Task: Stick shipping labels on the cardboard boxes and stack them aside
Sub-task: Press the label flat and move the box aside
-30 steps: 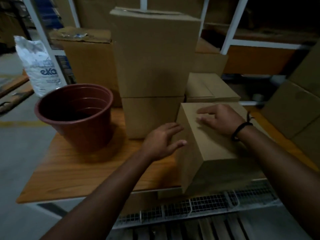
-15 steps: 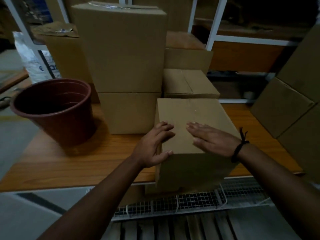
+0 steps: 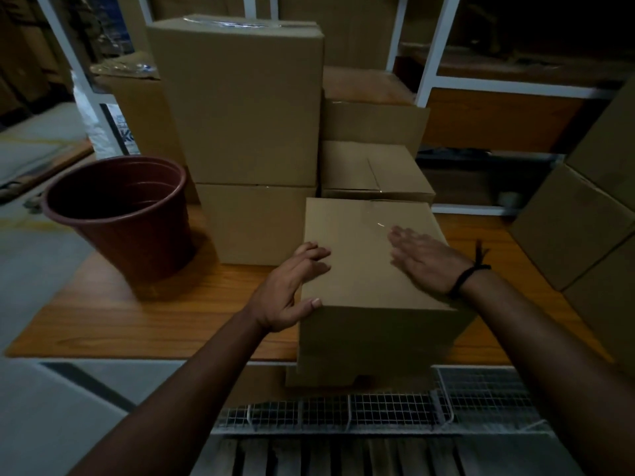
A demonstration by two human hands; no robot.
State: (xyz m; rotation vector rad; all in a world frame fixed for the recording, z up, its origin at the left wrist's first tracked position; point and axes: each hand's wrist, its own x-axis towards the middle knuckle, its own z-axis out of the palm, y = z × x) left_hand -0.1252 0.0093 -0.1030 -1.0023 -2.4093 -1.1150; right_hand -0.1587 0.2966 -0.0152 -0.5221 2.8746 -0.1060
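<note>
Dim light throughout; detail is poor in the shadows.

Surface: wooden table (image 3: pixel 137 321), orange-brown grain, white edge at the near side. Wire mesh (image 3: pixel 378 410) lies below that edge, with slats beneath it.

Task item: box (image 3: pixel 364 269), closed, clear tape glinting on top, at the near edge of the table, centre-right.

Left hand (image 3: pixel 288 293): fingers curled over the box's top left edge, thumb on its near corner, so it grips the box.
Right hand (image 3: pixel 426 259): flat on the box top, fingers straight and close together, slightly blurred. Dark wristband (image 3: pixel 464 276) on that wrist.

Behind the box, touching or just beside it: a stack (image 3: pixel 247 149) of two boxes, the taller one on top. A low box (image 3: pixel 371 170) is to the right of the stack, with more cartons behind it.

Left on the table: a brown pot (image 3: pixel 120 214), upright, apart from the stack.

Room: white rack (image 3: pixel 429 63) at the back, cartons (image 3: pixel 584 218) piled at the right, a white bag (image 3: pixel 99 132) behind the pot, grey floor (image 3: pixel 34 269) at the left.
</note>
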